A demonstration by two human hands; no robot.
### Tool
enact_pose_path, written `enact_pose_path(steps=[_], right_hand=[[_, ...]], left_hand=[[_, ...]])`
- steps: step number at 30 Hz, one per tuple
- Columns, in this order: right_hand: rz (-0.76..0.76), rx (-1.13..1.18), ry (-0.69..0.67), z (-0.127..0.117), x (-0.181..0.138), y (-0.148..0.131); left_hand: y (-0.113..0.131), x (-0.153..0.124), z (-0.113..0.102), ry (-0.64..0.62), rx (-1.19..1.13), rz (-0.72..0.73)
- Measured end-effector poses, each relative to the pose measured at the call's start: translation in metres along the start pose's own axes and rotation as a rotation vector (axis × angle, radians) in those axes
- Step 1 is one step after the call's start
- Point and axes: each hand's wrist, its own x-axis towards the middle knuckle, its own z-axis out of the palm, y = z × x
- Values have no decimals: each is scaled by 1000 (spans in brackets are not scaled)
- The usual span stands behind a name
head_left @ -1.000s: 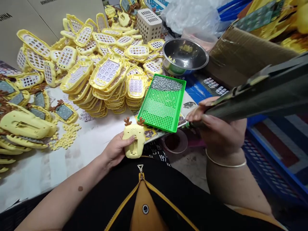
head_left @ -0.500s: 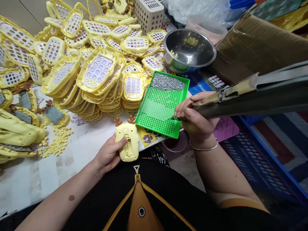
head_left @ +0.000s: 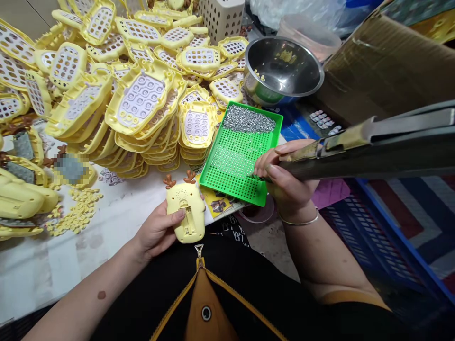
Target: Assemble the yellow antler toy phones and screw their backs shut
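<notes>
My left hand point(head_left: 159, 229) is closed round a yellow plastic toy phone point(head_left: 182, 201) with brown antlers. Its back faces up, with the battery slot uncovered and my thumb lying at the slot's edge. In my right hand point(head_left: 289, 182) is a long dark power screwdriver point(head_left: 359, 158), gripped near its front end. The tool's tip points left, over the lower right part of a green perforated tray point(head_left: 232, 182). A heap of small silver screws point(head_left: 249, 119) fills the far end of that tray.
Yellow front shells point(head_left: 142, 102) are stacked and heaped across the back left. Loose yellow buttons point(head_left: 76, 210) lie on the white table point(head_left: 117, 208). Behind the tray stands a steel bowl point(head_left: 284, 71), with a cardboard box point(head_left: 384, 71) to its right. A blue crate point(head_left: 377, 246) is at lower right.
The view has shifted slightly. Both hands keep their holds, and the toy phone and the screwdriver stay in nearly the same places.
</notes>
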Motion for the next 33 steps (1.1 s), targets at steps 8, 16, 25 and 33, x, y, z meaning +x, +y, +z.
enact_pose_path(steps=[8,16,25,33], right_hand=[[-123,190,64,9,6,-6],[-195,387,19,46,-4,-55],[-146,469,-152,86,-23,-55],[-49,422,-301,90,-24,-39]], left_hand=[[0,-7,4,59,18,-20],[-12,-17,16,101,9,8],[-16,-19,15,51,85,42],[-14,-14,8,5,72,15]])
